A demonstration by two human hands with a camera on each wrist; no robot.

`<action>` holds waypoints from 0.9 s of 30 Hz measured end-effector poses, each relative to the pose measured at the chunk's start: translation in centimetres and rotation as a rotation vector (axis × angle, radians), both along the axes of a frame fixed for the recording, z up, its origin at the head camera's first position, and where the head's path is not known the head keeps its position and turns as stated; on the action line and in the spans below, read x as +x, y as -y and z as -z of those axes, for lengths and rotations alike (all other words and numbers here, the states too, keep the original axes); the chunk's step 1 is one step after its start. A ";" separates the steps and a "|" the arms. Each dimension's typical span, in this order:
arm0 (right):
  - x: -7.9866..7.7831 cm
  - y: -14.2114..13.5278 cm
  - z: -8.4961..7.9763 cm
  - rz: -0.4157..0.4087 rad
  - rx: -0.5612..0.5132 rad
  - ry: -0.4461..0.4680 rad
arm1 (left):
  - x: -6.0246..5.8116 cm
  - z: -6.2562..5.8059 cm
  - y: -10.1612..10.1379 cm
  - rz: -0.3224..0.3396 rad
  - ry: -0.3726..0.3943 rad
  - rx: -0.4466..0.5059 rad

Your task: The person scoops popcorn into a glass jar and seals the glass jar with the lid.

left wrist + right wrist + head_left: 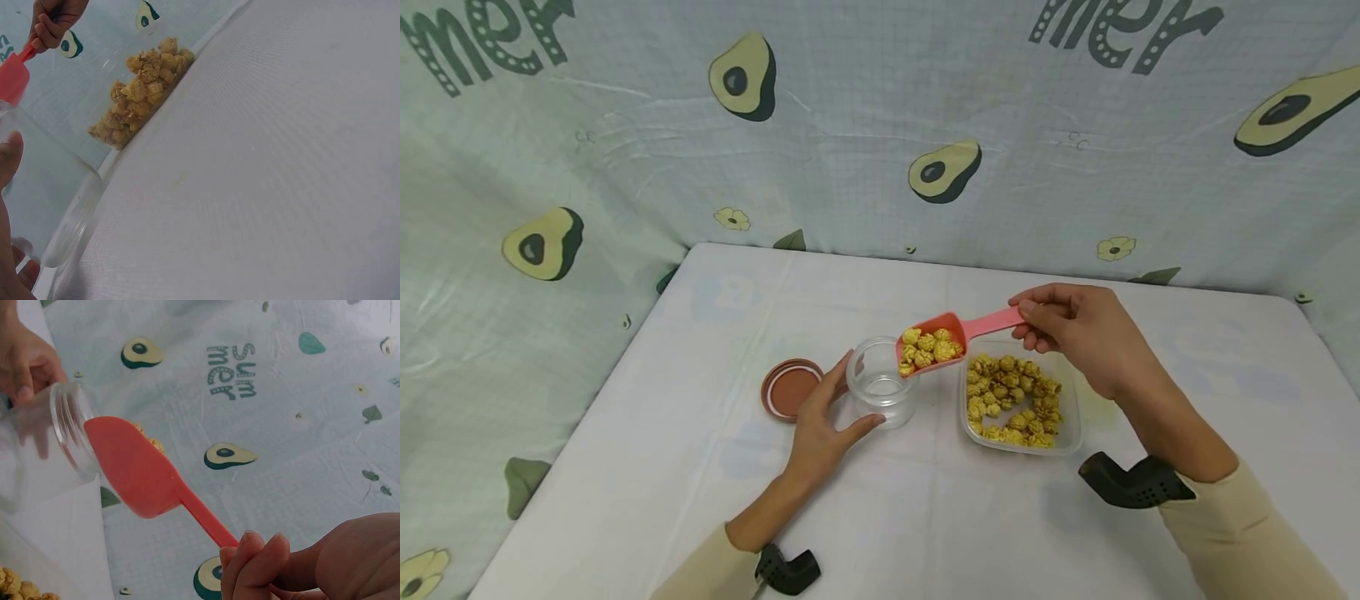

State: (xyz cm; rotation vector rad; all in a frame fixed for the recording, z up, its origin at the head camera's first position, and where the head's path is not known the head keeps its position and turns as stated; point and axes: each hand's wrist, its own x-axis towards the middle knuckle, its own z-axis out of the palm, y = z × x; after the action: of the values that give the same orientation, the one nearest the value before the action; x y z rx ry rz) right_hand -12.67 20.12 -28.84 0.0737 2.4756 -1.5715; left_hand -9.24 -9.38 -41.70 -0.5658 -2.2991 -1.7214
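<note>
My right hand [1078, 329] pinches the handle of a pink-red scoop [992, 322]. Its bowl is heaped with yellow popcorn [931, 348], and the front lip overlaps the mouth of a clear jar [891, 410]. The jar stands upright with no popcorn showing inside. My left hand [822, 425] holds it from the left, thumb and fingers spread around its side. In the right wrist view, the underside of the scoop [134, 465] shows with its tip at the jar's rim [69, 425]. The fingertips [259, 559] of my right hand close on the handle there.
A square clear container [1075, 433] with more popcorn sits right of the jar, below the scoop's handle. Left of the jar lies a round brown lid [792, 390]. The table [880, 517] has a white cover, and an avocado-print curtain [850, 167] hangs behind it.
</note>
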 end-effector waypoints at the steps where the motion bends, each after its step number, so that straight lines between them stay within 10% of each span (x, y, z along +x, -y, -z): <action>1: 0.0 0.0 -0.1 -0.002 0.005 -0.004 | 0.0 0.0 0.0 0.001 0.000 0.001; 27: 0.1 1.2 -2.8 -0.085 0.181 -0.124 | 0.1 0.0 0.1 0.003 -0.005 -0.004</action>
State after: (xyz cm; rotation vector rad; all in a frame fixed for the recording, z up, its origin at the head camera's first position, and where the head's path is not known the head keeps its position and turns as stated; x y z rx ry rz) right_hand -12.54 18.94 -26.08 -0.1032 2.6729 -1.3540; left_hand -9.10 -9.50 -41.68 -0.5738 -2.3001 -1.7143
